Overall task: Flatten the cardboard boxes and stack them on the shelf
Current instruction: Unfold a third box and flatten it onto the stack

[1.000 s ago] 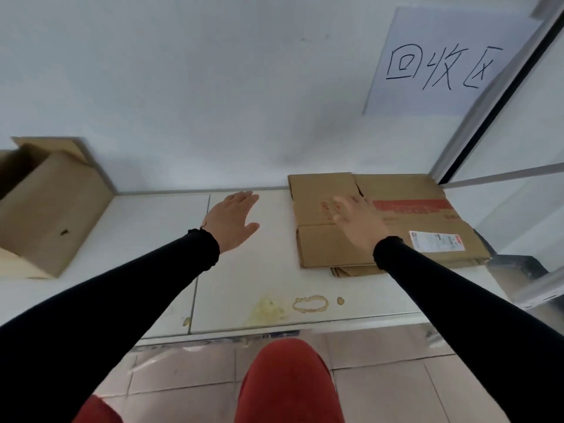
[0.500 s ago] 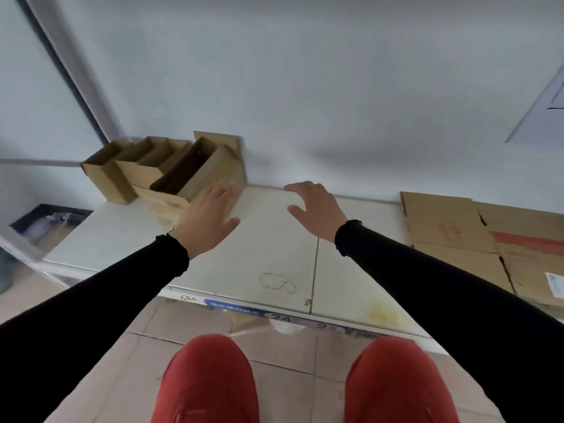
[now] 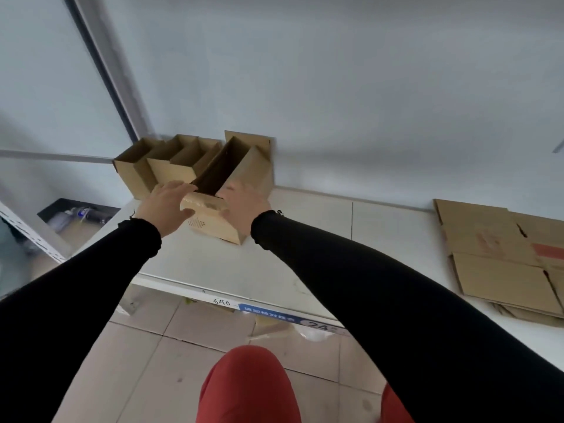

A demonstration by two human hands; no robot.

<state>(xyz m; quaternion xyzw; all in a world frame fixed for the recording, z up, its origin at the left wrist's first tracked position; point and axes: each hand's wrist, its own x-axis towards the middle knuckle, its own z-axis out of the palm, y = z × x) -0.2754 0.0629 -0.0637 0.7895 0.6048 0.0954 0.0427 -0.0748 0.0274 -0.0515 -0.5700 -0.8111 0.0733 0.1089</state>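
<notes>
A pale wall (image 3: 366, 87) rises behind, with a grey metal upright (image 3: 103, 71) slanting at its left. Below lies a beige tiled floor (image 3: 146, 361). A dark bin (image 3: 77, 213) holding plastic bottles (image 3: 81, 212) sits at lower left.

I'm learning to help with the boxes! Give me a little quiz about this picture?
1. True or false: both hands are on the nearest open box.
2. Where does the flattened cardboard stack lie: A) on the floor, B) at the shelf's right end, C) inside a box?
3. Fill in: behind the nearest box, more open boxes stand in the shelf's far ____ corner.

Key:
1. True: the left hand and right hand hold its sides.
2. B, on the white shelf.
3. left
</notes>
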